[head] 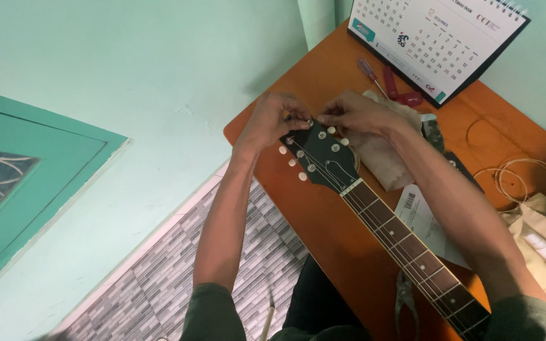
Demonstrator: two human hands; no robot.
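- The guitar neck (406, 243) runs across our orange table (323, 221), long axis toward our right side, headstock (320, 155) farthest away.
- Our left hand (273, 120) and right hand (355, 113) meet at the headstock tip, equally near.
- Both hands' fingers seem to pinch something tiny at the top tuning post (311, 122).

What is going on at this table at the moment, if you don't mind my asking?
A person has a dark guitar headstock with white tuning pegs lying on an orange wooden table. Both hands work at the top end of it: the left hand and the right hand pinch something small there, too fine to make out. A beige cloth lies under the headstock, coiled strings sit to the right, and a red-handled screwdriver lies by a desk calendar.
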